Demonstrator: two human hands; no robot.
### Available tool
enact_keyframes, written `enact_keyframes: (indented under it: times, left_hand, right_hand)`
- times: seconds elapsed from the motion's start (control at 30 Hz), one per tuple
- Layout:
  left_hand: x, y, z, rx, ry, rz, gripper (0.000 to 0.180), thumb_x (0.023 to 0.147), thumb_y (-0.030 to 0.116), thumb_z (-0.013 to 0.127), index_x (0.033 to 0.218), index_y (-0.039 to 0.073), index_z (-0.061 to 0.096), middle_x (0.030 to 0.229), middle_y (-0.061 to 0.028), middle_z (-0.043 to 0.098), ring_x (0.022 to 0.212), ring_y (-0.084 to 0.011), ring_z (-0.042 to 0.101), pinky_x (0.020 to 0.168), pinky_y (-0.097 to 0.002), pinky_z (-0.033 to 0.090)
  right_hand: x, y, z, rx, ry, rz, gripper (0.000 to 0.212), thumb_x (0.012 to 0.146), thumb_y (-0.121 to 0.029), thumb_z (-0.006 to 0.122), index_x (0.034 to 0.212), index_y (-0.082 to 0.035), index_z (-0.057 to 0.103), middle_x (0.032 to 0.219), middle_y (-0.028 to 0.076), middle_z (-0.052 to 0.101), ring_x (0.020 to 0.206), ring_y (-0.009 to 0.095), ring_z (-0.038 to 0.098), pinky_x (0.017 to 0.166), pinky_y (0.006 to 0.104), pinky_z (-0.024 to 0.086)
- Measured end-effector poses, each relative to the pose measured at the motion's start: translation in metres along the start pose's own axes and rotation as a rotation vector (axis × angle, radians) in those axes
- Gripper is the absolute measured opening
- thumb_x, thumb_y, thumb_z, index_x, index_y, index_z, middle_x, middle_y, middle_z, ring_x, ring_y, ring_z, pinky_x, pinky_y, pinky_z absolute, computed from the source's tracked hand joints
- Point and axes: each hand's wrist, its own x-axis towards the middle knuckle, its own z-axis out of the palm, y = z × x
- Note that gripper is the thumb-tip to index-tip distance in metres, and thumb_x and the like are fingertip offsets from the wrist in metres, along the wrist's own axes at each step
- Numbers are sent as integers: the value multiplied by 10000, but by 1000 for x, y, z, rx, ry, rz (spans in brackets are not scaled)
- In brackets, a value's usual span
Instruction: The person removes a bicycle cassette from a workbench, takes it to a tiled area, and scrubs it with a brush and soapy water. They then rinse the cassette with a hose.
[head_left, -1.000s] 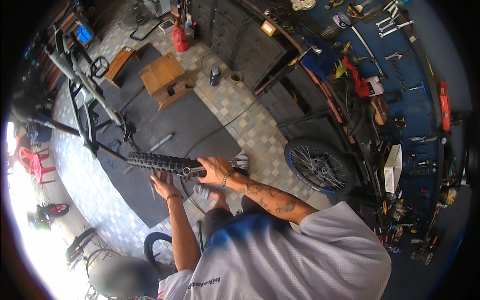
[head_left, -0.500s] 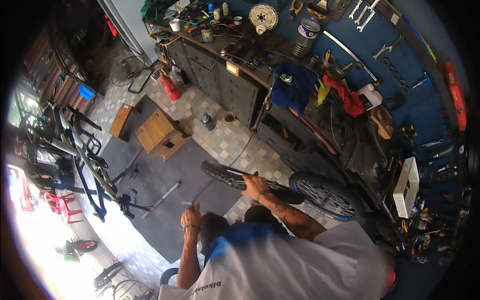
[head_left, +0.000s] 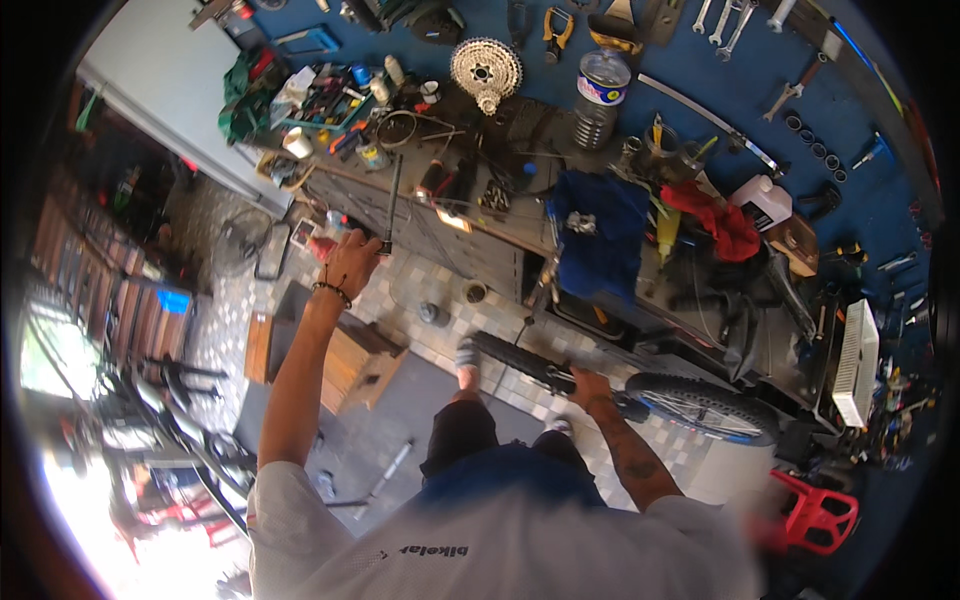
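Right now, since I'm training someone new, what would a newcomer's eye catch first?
A big silver cassette stands out against the blue wall. The left hand holds a dark rod-like tool in front of the workbench, and the right hand grips a black-tyred wheel just below centre.

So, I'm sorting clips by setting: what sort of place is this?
Most likely a bicycle repair workshop: wrenches hang on a blue wall, a large sprocket cassette shows by the workbench, and the right hand grips a bike wheel.
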Motion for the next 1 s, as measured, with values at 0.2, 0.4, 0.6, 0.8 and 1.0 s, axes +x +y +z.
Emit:
enact_keyframes:
  times: [0.2,0.4,0.6,0.8,1.0]
  left_hand:
    - [130,-97,16,199,-180,183,260,965,324,679,1158,149,678,1162,-165,600,1176,-350,595,965,-516,521]
    - [140,-123,42,-64,-145,290,264,963,229,692,1198,116,649,1086,-141,602,1082,-376,613,879,-495,523]
    - [127,-133,47,-217,-78,271,209,975,198,676,1153,100,629,1019,-167,590,971,-407,623,803,-519,518]
    - [146,-125,39,-329,-26,246,177,1020,218,629,1105,64,614,1019,-183,585,940,-437,617,766,-529,502]
    - [-34,-49,100,-831,-31,442,123,948,177,657,922,63,618,890,-150,564,774,-373,585,663,-486,487]
  right_hand:
    - [30,-23,3,-42,-40,257,813,706,-255,892,1434,-212,532,1291,103,672,1097,377,711,887,500,595]
    - [52,-56,-3,-35,-31,453,534,920,-90,607,1433,-229,558,1332,138,617,982,399,738,828,515,608]
    - [82,-60,7,-192,51,574,552,949,-80,571,1475,-238,516,1484,203,507,821,403,769,654,479,650]
    - [115,-48,-19,-165,-48,581,425,1001,-107,524,1413,-202,567,1387,177,575,982,414,752,786,514,635]
    - [122,-49,-30,-103,-14,452,506,939,-151,679,1427,-200,553,1315,162,626,1031,407,735,840,508,628]
